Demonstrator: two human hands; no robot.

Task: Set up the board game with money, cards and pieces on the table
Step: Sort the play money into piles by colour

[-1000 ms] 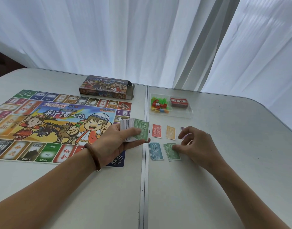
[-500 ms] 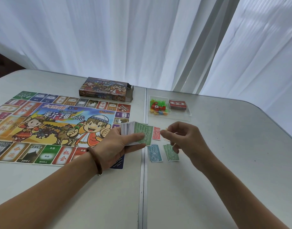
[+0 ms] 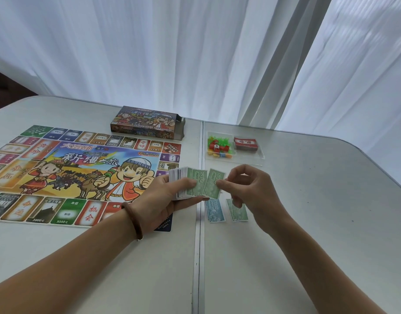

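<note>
Above the seam of the pale table (image 3: pixel 319 211), the left hand (image 3: pixel 163 198) gripped a thick stack of play money (image 3: pixel 183 175). Its thumb lay curled across the top bill and its fingers were closed beneath, so the stack sat firmly in the palm, fanned a little at the far edge. The right hand (image 3: pixel 251 189) was just beside it. It pinched a single green 500 note (image 3: pixel 213 184) by the right edge between thumb and forefinger, with the other fingers loosely curled behind. That note overlapped the top of the stack at a slight tilt; whether it had fully cleared the stack could not be told.

Two sorted piles lay flat on the table, directly below the hands. A blue pile (image 3: pixel 215 210) (marked 1000) was on the left and a green pile (image 3: pixel 239 213) was near it on the right, partly hidden by the right hand. The game board (image 3: pixel 81 173) was spread open to the left, its near right corner under the left wrist, which wore a brown bracelet (image 3: pixel 132 219). Farther back, a clear tray (image 3: pixel 259 156) held small coloured playing pieces (image 3: pixel 217 147) and a red deck of cards (image 3: pixel 245 143) side by side. The game box (image 3: pixel 147 122) lay flat beyond the board, near the white curtain (image 3: pixel 195 53).
</note>
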